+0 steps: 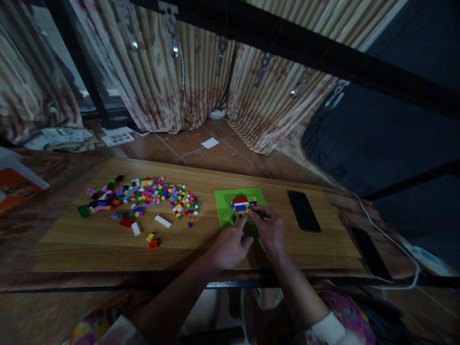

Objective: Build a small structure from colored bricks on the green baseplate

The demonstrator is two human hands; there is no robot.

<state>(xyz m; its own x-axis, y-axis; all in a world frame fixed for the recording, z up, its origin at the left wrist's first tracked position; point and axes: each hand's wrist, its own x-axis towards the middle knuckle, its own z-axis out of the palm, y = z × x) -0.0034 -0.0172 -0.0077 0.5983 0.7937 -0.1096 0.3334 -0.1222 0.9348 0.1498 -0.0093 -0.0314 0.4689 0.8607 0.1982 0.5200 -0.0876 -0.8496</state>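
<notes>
A green baseplate (224,203) lies on the wooden table (197,239), carrying a small stack of red, white, blue and yellow bricks (241,205). My left hand (230,247) rests on the plate's near edge with its index finger stretched toward the stack's front. My right hand (270,230) sits beside it, fingers curled and pinched at the stack's right side. What, if anything, the fingertips of either hand hold is too small to make out.
A scatter of several loose coloured bricks (143,194) covers the table's left half, with a white brick (163,221) and a red one (153,245) nearer me. A black phone (304,211) lies right of the plate; another dark phone (370,254) with a white cable sits at the right edge.
</notes>
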